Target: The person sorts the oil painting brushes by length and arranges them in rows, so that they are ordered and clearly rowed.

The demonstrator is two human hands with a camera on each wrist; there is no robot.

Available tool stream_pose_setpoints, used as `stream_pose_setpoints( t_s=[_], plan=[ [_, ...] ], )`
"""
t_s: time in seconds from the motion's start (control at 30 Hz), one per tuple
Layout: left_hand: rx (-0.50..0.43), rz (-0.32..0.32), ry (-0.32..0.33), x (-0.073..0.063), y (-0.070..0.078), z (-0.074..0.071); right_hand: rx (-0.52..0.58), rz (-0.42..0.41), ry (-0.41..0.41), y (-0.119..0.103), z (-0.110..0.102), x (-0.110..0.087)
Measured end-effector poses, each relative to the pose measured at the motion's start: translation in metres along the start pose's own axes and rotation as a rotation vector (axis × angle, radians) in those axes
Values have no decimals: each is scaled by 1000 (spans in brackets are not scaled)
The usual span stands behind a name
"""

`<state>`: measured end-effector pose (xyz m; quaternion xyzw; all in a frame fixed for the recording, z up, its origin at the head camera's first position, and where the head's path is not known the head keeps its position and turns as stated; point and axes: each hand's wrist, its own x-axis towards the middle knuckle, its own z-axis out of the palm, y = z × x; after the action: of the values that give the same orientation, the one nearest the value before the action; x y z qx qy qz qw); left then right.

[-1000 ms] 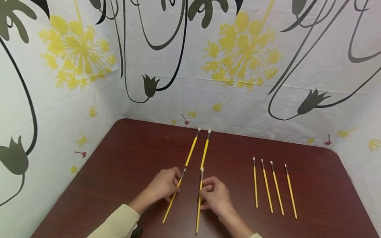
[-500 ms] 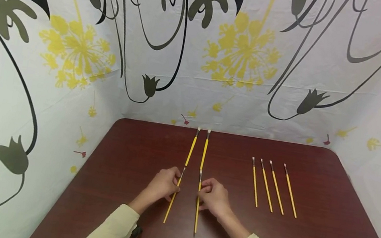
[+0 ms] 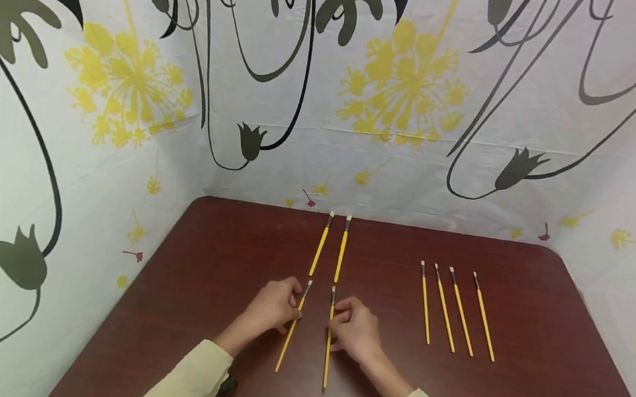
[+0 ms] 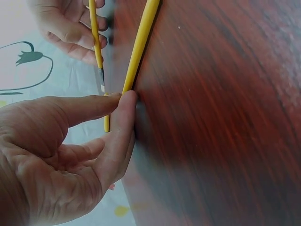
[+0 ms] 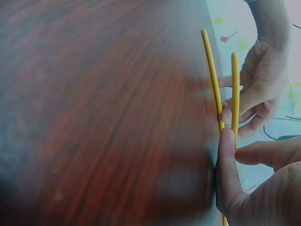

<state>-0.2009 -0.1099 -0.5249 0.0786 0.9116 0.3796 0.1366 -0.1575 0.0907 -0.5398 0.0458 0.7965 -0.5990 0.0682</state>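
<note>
My left hand [image 3: 271,306] pinches a thin yellow paintbrush [image 3: 287,343] between thumb and fingers, its pale bristles pointing away from me. In the left wrist view the thumb and fingertips meet on the yellow handle [image 4: 141,42]. To the right, my right hand [image 3: 359,330] pinches a second yellow paintbrush [image 3: 326,359], also bristles away. The right wrist view shows its handle [image 5: 235,89] rising from between thumb and finger. Just beyond the held tips lie two more paintbrushes, a left one [image 3: 319,251] and a right one [image 3: 341,250], roughly in line with the held ones.
Several yellow paintbrushes [image 3: 457,311] lie side by side, slightly slanted, on the right of the dark red-brown table [image 3: 213,251]. The far brushes' bristles reach the table's back edge, by a patterned white cloth [image 3: 319,104].
The brush in my right hand has shifted slightly left and toward me, its tip coming off the brush beyond. The left-hand brush has moved slightly right. Both hands keep their pinch.
</note>
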Motion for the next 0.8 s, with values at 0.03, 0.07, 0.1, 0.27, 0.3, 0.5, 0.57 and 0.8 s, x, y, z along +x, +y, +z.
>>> stream_pose_setpoints(
  t_s=[0.03, 0.07, 0.1, 0.27, 0.3, 0.5, 0.57, 0.8],
  plan=[
    [-1, 2, -1, 0, 0, 0, -5, 0, 2, 1, 0, 1],
    [-3, 3, -4, 0, 0, 1, -15, -2, 5, 2, 0, 2],
    [-2, 5, -5, 0, 0, 1, -26, -2, 9, 2, 0, 2],
    [7, 19, 10, 1, 3, -4, -103, -21, 22, 2, 0, 6],
    [14, 21, 19, 1, 4, -7, -119, -27, 22, 1, 0, 6],
    [61, 26, 72, 2, 11, -22, -248, -99, 22, -2, 3, 5],
    [71, 24, 86, 2, 13, -27, -309, -131, 31, -2, 4, 5],
    [46, 16, 95, 1, 20, -35, -558, -229, 96, -2, 10, 8]
  ],
)
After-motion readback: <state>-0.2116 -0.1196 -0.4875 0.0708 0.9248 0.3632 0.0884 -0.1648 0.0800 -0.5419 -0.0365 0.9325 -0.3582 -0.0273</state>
